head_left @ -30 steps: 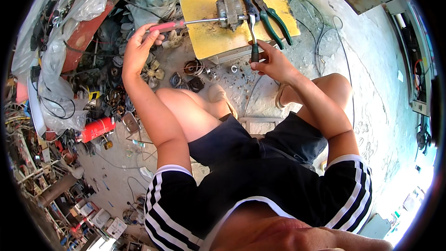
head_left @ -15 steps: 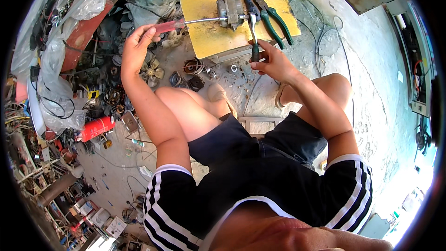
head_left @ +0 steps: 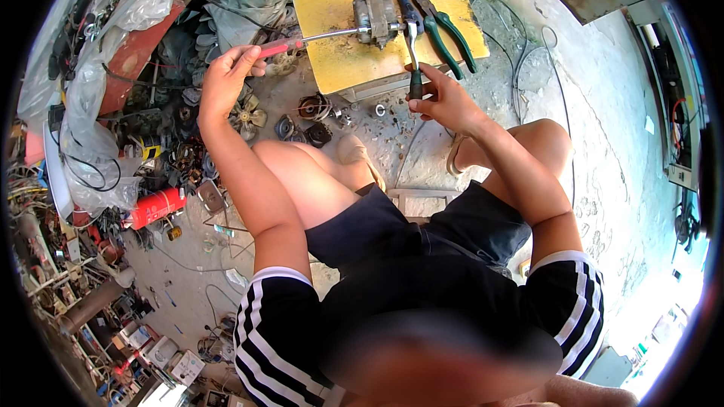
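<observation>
A small electric motor (head_left: 375,21) with a laminated grey body lies on a yellow board (head_left: 326,68). My left hand (head_left: 228,81) is closed on the red handle of a nut driver or screwdriver (head_left: 282,47). The tool's long metal shaft meets the motor's left side. On the right side, my right hand (head_left: 449,102) grips a ratchet wrench (head_left: 413,51) by its dark handle, with the head against the motor's right end. Beside it lie pliers (head_left: 446,30) with green handles and a dark-handled screwdriver (head_left: 405,9). The exact fit of both tool tips is too small to tell.
Motor parts and a fan blade (head_left: 251,114) litter the floor below the board. To the left are heaped scrap, plastic sheeting (head_left: 94,132) and a red cylinder (head_left: 158,208). Loose cables (head_left: 519,53) run along the floor at right, near a metal cabinet (head_left: 671,98).
My left hand has shifted slightly to the right, and the red handle now shows at a different turn. The right hand and ratchet wrench stay almost where they were.
</observation>
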The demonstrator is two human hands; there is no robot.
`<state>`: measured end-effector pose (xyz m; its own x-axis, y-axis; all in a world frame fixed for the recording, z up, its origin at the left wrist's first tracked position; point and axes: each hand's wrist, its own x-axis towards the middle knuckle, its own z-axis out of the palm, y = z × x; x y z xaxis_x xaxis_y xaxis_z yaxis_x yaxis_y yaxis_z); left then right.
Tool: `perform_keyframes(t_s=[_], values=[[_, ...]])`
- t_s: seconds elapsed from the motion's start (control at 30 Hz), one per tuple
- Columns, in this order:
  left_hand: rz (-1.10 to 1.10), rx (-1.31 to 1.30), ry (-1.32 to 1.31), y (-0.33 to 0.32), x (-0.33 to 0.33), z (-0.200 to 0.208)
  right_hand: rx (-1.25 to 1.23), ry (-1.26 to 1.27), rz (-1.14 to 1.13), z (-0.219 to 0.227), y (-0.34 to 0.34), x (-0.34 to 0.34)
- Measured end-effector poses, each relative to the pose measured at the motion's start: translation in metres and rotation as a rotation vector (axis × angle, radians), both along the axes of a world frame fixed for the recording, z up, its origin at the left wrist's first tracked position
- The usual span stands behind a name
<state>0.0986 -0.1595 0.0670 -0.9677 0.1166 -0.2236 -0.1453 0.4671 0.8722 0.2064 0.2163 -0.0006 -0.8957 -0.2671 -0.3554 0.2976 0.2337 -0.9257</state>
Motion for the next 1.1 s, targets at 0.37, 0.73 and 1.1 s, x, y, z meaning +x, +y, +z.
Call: perform_keyframes(t_s=[0.37,0.73,1.1], values=[[-0.007,0.081,0.082,0.004,0.003,-0.001,0.001,0.004,0.001,0.0,0.0,0.0],[-0.025,0.005,0.159,0.006,0.004,0.002,0.018,0.006,0.006,0.001,0.0,-0.001],[0.004,0.045,0.108,0.015,0.009,-0.004,0.016,-0.002,0.002,-0.001,0.0,-0.001]])
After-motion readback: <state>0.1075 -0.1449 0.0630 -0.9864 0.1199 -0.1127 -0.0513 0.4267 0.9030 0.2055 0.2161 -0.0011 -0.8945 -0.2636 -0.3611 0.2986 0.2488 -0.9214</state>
